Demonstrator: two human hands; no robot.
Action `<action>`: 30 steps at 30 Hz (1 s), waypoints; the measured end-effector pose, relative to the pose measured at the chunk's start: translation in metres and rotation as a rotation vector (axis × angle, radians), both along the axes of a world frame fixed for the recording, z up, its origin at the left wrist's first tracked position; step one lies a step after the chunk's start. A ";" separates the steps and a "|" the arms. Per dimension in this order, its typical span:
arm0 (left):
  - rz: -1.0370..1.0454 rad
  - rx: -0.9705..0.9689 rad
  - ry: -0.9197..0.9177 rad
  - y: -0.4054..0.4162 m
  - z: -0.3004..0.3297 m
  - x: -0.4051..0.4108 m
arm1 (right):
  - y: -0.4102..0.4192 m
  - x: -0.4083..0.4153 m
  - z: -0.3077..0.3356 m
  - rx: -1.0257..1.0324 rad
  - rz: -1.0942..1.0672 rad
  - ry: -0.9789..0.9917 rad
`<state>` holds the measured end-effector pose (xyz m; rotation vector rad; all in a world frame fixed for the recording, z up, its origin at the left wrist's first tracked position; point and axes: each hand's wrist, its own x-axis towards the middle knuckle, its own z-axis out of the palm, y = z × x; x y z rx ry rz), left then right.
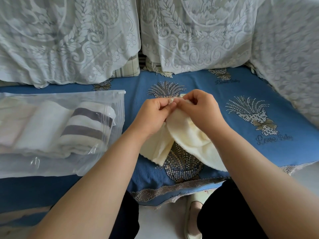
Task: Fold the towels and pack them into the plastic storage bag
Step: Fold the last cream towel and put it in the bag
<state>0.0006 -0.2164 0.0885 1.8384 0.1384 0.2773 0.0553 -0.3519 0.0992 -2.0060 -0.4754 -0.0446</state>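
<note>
Holding a cream towel [186, 135] up by its top edge, I pinch the cloth with both hands close together above the blue sofa cover [224, 94]. My left hand [153, 114] has its fingers curled round one corner, and my right hand [198, 109] grips the edge right next to it, the fingertips of the two hands nearly touching. The towel hangs loose below my wrists in two soft flaps that rest on the seat, so it is not folded yet.

To my left lies the plastic storage bag [110, 157], flat on the seat, its opening with a white zip slider [121, 92] facing the middle. Inside it I can make out a rolled or folded striped towel [88, 125], white with grey bands, nearest the opening, a plain white towel [41, 125] beside it, and paler cloth further in that I cannot tell apart. So I judge the task well along: several towels are packed, this cream one is left to fold and slide in, and the bag looks unsealed, though I cannot be sure.

The sofa cover carries woven bouquet motifs with script lettering [274, 138] that seems to read "Love Baby". White lace covers [69, 40] drape the backrest.
</note>
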 end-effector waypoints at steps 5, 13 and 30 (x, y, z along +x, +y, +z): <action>0.051 -0.051 0.004 -0.004 0.003 -0.001 | -0.005 -0.005 0.009 -0.085 0.105 -0.064; 0.279 -0.008 -0.030 0.002 0.030 -0.009 | -0.020 -0.052 0.021 -0.210 0.217 -0.135; 0.570 0.003 0.049 0.058 0.111 -0.021 | -0.105 -0.128 0.133 0.026 0.519 0.110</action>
